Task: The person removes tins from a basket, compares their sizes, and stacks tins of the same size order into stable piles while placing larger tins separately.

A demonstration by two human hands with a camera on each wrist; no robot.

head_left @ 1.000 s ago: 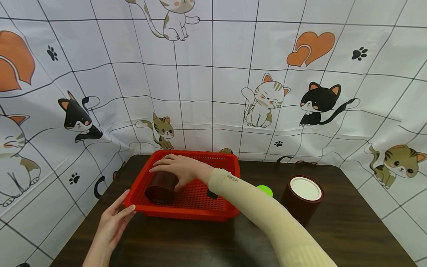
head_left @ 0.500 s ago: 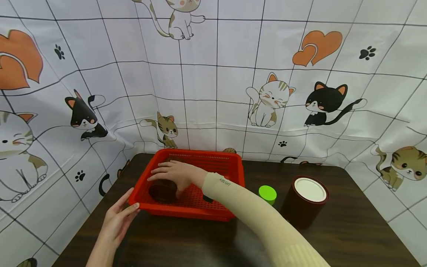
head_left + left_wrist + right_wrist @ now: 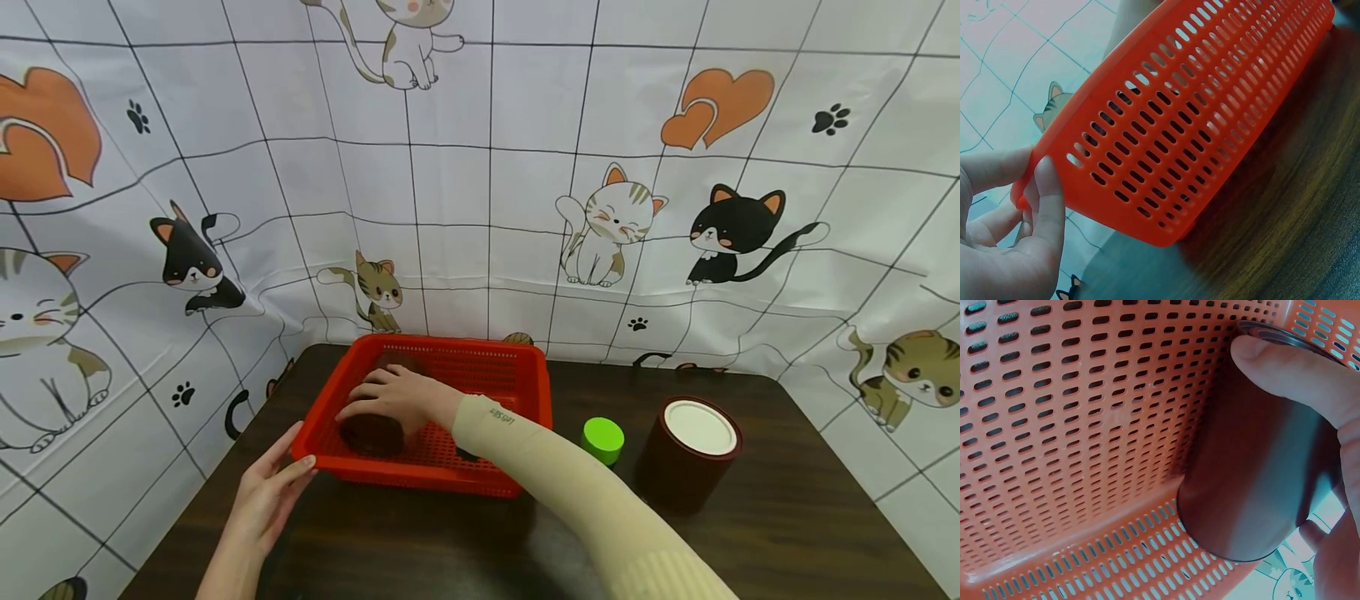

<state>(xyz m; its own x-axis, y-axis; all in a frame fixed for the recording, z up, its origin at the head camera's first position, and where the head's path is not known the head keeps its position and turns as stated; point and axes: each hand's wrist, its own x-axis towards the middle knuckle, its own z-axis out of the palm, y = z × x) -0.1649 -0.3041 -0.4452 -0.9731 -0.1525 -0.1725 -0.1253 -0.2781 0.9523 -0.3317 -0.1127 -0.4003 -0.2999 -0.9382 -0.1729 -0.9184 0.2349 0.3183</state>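
A red perforated plastic basket [image 3: 427, 478] stands on the dark wooden table, towards its back left. My left hand [image 3: 258, 500] pinches the basket's front left corner; in the left wrist view the thumb and fingers [image 3: 1047, 206] close over its rim. Inside the basket at the left lies a dark brown cylindrical can [image 3: 371, 435] on its side. My right hand [image 3: 401, 402] reaches in from above and grips this can. In the right wrist view the thumb lies along one side of the brown can [image 3: 1254, 462], with fingers showing at the opposite side.
A second brown can [image 3: 686, 475] with a white top stands upright to the right of the basket. Between them is a bright green round cap [image 3: 602, 437], partly behind the right sleeve [image 3: 555, 467]. A cat-print sheet [image 3: 510, 208] hangs behind the table [image 3: 420, 542].
My right hand's spread fingers have come closer in around the can, and the can's far end shows beyond them. The left hand keeps its hold on the corner. The head view has shifted slightly.
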